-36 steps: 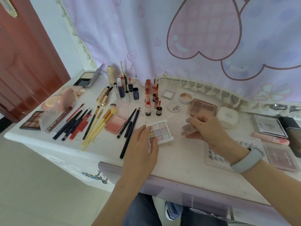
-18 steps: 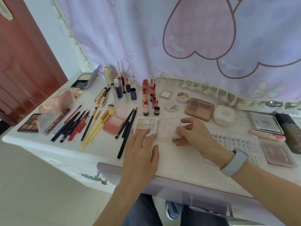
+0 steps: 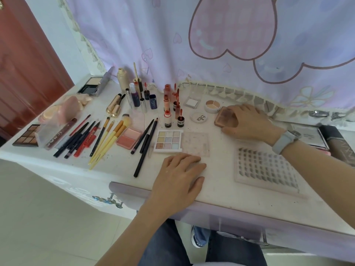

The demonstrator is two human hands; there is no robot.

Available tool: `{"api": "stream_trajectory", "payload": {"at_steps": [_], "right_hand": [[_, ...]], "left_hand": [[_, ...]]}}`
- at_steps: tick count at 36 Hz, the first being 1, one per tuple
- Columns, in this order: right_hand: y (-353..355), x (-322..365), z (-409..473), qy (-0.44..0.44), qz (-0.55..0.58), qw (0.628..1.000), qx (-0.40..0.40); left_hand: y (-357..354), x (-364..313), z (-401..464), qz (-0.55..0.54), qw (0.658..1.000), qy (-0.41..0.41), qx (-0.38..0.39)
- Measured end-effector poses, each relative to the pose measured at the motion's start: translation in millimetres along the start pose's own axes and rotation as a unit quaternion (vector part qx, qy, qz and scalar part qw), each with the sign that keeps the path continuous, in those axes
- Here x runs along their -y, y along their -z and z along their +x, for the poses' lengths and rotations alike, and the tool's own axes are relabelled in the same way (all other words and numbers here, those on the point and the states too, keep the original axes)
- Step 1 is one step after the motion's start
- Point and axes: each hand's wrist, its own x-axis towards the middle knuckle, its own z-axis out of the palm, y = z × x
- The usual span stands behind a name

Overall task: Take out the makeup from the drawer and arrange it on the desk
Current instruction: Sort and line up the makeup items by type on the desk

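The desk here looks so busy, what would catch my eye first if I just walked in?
Probably the pastel eyeshadow palette lying open at the middle of the desk, just beyond the left hand resting flat near the front edge. To its left, yellow-handled brushes fan out among dark pencils. Farther back, the right hand covers a brown palette, under a big heart-print curtain.

A white desk carries a square pastel nine-pan eyeshadow palette, a pink two-pan blush compact, yellow-handled brushes, black pencils, a brown eyeshadow palette and a white gridded tray
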Motion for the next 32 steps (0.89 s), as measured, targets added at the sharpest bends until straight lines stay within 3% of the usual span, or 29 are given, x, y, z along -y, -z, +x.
{"api": "stream_trajectory", "payload": {"at_steps": [7, 13, 16, 19, 21, 24, 27, 29, 32], "right_hand": [[4.8, 0.4, 8.9, 0.007, 0.000, 0.999, 0.048], [9.3, 2.3, 0.0, 0.021, 0.042, 0.999, -0.027], [18.0, 7.8, -11.9, 0.057, 0.159, 0.984, -0.059], [29.0, 22.3, -33.3, 0.125, 0.304, 0.943, -0.055], [33.9, 33.4, -49.2, 0.159, 0.348, 0.923, -0.045], [38.1, 49.2, -67.8, 0.180, 0.373, 0.909, -0.038], [40.5, 63.4, -76.7, 0.206, 0.379, 0.901, -0.042], [41.6, 67.5, -77.9, 0.213, 0.375, 0.901, -0.050], [41.3, 63.7, -75.1, 0.193, 0.371, 0.907, -0.041]], "left_hand": [[1.3, -2.1, -0.8, -0.019, 1.000, 0.021, 0.006], [5.0, -5.0, -0.1, -0.068, 0.996, 0.051, 0.006], [10.4, -7.0, 3.5, -0.179, 0.976, 0.118, -0.041], [21.6, -12.6, 14.5, -0.372, 0.895, 0.232, -0.081], [28.3, -14.1, 26.4, -0.516, 0.804, 0.280, -0.093], [34.3, -17.8, 43.5, -0.689, 0.662, 0.294, -0.017], [34.6, -23.3, 55.7, -0.757, 0.591, 0.272, 0.057], [33.9, -27.3, 61.8, -0.786, 0.554, 0.265, 0.066], [30.0, -29.9, 65.5, -0.807, 0.530, 0.254, 0.052]]}}
